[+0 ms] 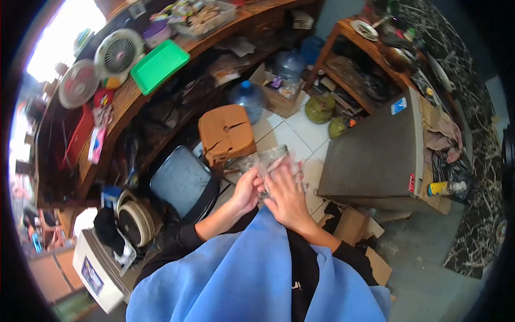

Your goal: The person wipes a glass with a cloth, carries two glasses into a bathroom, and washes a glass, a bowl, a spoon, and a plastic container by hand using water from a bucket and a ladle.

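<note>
A clear, see-through thing [261, 159] with a shiny rounded edge is between my hands, in front of my body; motion smears it, and I cannot tell whether it is a plastic bag or a container. My left hand [247, 190] closes its bent fingers on the near left side of it. Flat against its right side lies my right hand [287, 196], fingers stretched out and blurred at the tips. Beyond and to the left, a brown stool [228, 129] with a cracked seat stands near my hands. The white tiled floor [289, 137] shows behind them.
A blue-grey chair [181, 181] stands to my left. On the right is a grey fridge [370, 153]. Ahead are a blue water jug [248, 101] and green gas cylinders [320, 109]. A curved wooden counter bears a green tray [160, 67] and fans [119, 52].
</note>
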`<control>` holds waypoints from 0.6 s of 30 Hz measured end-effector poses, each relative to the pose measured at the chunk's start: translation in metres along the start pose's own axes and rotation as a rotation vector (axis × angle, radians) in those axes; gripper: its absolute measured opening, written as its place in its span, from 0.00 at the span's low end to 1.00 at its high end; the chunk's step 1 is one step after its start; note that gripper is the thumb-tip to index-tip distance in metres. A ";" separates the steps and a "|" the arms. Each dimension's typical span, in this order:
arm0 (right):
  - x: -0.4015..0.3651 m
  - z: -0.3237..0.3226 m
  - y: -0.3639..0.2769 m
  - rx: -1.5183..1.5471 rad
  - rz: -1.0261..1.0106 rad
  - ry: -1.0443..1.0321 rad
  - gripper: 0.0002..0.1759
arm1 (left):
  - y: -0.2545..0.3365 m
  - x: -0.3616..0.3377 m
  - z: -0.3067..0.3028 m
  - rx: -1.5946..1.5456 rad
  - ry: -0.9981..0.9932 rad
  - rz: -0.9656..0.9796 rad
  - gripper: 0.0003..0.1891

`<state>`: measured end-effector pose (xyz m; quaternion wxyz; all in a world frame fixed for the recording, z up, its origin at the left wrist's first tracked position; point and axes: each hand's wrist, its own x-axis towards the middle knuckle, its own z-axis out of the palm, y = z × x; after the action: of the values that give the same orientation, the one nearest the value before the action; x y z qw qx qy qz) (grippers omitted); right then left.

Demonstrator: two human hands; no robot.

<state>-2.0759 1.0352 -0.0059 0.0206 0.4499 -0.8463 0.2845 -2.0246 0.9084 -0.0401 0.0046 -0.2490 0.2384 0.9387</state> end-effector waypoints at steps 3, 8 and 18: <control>0.033 -0.023 0.025 0.004 -0.062 -0.029 0.30 | 0.015 0.047 0.012 -0.093 -0.036 -0.105 0.14; 0.054 -0.018 0.096 0.798 0.470 0.427 0.26 | 0.022 0.086 0.071 -0.009 -0.195 -0.157 0.14; -0.032 -0.146 0.137 1.446 0.739 0.712 0.22 | -0.007 0.114 0.128 1.167 -0.447 0.255 0.23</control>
<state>-2.1950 1.1913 0.0440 -0.0998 -0.0644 -0.4939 0.8614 -2.1827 0.9594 0.0010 0.0775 0.0268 0.7317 0.6767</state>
